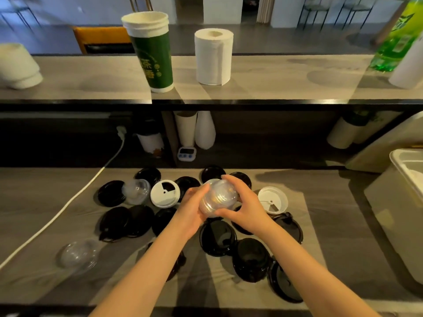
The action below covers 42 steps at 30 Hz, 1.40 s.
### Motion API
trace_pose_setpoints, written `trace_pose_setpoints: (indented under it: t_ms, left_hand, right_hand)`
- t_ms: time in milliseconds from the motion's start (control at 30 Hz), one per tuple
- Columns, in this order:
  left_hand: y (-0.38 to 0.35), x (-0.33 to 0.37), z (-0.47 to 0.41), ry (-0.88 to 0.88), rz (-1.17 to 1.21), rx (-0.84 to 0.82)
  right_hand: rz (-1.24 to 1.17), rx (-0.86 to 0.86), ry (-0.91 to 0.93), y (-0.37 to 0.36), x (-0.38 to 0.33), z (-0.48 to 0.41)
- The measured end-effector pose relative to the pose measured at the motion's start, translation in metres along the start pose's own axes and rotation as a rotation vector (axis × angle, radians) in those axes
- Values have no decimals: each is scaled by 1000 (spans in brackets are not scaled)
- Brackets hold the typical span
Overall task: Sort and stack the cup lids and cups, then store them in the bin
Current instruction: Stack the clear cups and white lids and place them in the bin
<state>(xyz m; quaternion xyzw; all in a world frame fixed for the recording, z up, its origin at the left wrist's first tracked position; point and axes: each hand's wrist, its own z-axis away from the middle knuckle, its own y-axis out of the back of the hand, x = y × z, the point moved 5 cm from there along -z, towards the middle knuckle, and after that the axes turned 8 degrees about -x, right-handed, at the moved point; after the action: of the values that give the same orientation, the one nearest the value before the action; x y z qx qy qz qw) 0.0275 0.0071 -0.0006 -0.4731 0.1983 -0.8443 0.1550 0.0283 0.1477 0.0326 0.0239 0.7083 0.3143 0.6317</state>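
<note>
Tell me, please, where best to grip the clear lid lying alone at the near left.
Likely from above, thumb and fingers on opposite sides of the clear lid at its rim. It lies flat on the counter, apart from the black lids, so its whole edge is free; the thin dome would flex if squeezed.

— What sits on the lower counter point(34, 197)?
— Scattered black lids point(217, 236), two white lids point(164, 193), clear dome lids point(79, 252), a white cable point(57, 213).
— The upper ledge point(274, 74)?
— A green cup stack point(151, 53) and a paper roll point(214, 58).
</note>
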Motion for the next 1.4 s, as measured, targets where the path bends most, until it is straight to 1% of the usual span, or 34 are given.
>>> trace_pose_setpoints:
  t_ms: [167,267,333,433,500,567,667,733,800,867,933,1033,1100,1167,1267,1400]
  left_hand:
    - [23,-4,16,-15,12,17]
    - [36,-6,25,-30,-21,11]
    - [47,-8,31,-39,-98,45]
    - [63,-8,38,-37,-334,103]
    - [75,-5,46,-47,-445,146]
    - [90,2,53,-128,-577,234]
    - [121,22,67,-262,-991,491]
    - [146,35,79,-261,-1191,654]
    - [175,44,92,-207,-1278,773]
    - [208,45,102,-81,-1301,854]
    - [238,41,111,59,-1262,892]
    - [269,33,116,145,-1159,900]
    - [281,23,115,174,-1039,861]
    - [285,14,112,166,-948,830]
    - [285,10,110,140,-879,850]
    - [283,7,111,154,-811,878]
  right_hand:
    - [-99,-100,-66,-25,-3,0]
    - [-127,-171,-89,-42,-7,-1]
    - [-116,-174,-73,-52,-10,-2]
    - [-98,-153,-77,-65,-10,-4]
    - [-90,-162,-77,-73,-10,-5]
    - [-75,-165,-70,-81,-13,-8]
    - [-81,-182,-75,-94,-20,-16]
    - [-85,-215,-85,-104,-25,-22]
    - [-82,-255,-91,-115,-31,-28]
    - [-90,-283,-103,-126,-37,-33]
    - [-104,-298,-107,-135,-42,-36]
    - [-156,-328,-110,-145,-46,-37]
    - [-181,-345,-109,-148,-46,-36]
    - [-181,-362,-110,-150,-46,-35]
    - [-189,-361,-125,-148,-44,-36]
    - [-203,-362,-157,-145,-40,-37]
